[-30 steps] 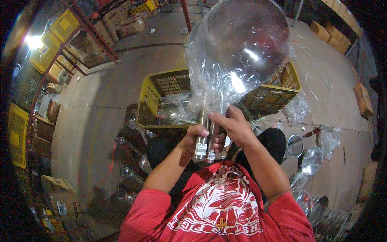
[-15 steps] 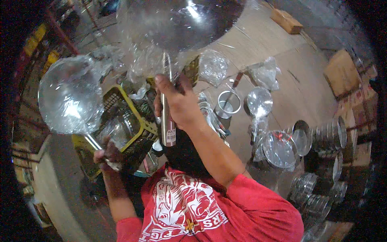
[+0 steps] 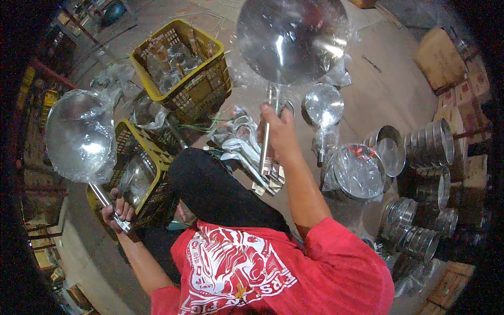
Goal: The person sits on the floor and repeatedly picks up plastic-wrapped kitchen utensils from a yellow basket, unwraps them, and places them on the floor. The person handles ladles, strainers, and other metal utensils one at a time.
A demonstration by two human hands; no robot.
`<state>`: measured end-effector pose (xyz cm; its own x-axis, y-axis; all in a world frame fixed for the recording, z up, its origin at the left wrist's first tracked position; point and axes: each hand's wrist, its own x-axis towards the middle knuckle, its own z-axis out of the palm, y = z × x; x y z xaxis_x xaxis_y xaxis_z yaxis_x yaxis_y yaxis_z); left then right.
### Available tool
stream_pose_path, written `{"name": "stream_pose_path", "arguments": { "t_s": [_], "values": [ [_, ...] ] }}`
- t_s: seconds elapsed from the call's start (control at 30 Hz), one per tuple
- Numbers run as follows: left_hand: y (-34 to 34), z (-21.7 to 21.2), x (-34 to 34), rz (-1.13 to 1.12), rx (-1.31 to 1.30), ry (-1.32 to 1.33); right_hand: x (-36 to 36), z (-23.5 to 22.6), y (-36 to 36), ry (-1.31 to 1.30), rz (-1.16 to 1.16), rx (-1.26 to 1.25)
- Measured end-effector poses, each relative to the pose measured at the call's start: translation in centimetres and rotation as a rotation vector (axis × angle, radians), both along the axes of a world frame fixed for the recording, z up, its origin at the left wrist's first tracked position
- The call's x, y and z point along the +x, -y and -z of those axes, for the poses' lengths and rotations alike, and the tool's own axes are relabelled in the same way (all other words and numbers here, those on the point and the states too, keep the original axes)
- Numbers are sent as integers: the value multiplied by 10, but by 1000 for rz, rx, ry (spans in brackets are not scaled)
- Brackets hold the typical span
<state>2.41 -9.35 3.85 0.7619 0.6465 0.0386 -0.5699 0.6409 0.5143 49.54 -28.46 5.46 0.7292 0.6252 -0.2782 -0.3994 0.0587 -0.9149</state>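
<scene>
My left hand [image 3: 119, 211] is closed around the tube handle of a round, pan-like steel utensil [image 3: 80, 134] wrapped in clear plastic; its disc points up and away at the left. My right hand [image 3: 282, 130] grips the steel handle of a larger, darker round pan-like utensil [image 3: 294, 44], also in clear plastic, raised at the upper middle. Whether the discs are solid or fine mesh, I cannot tell. Below the right hand, a pile of silvery and white wrapped pieces [image 3: 240, 144] lies on the floor.
A yellow basket [image 3: 202, 92] of wrapped goods stands ahead; another yellow basket [image 3: 155, 184] leans by my left leg. To the right lie a smaller wrapped round utensil [image 3: 324, 105], a wrapped round sieve-like piece [image 3: 359, 170] and stacked metal rings [image 3: 430, 144]. Cardboard boxes [image 3: 441, 60] line the right side.
My right hand has moved right with the larger utensil, uncovering the far yellow basket. The left hand has shifted down and left with its utensil. My view has also shifted.
</scene>
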Motion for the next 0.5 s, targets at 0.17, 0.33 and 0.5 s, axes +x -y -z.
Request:
{"name": "stream_pose_path", "arguments": {
  "t_s": [0.17,0.33,0.5],
  "values": [
    [-4,11,-1,34,36,-90,27,56,37,-14,115,-91],
    [-4,19,-1,30,13,-195,83,175,88,-28,230,-347],
    [-1,15,-5,47,-18,-259,187,321,152,342,271,-953]
  ]
}}
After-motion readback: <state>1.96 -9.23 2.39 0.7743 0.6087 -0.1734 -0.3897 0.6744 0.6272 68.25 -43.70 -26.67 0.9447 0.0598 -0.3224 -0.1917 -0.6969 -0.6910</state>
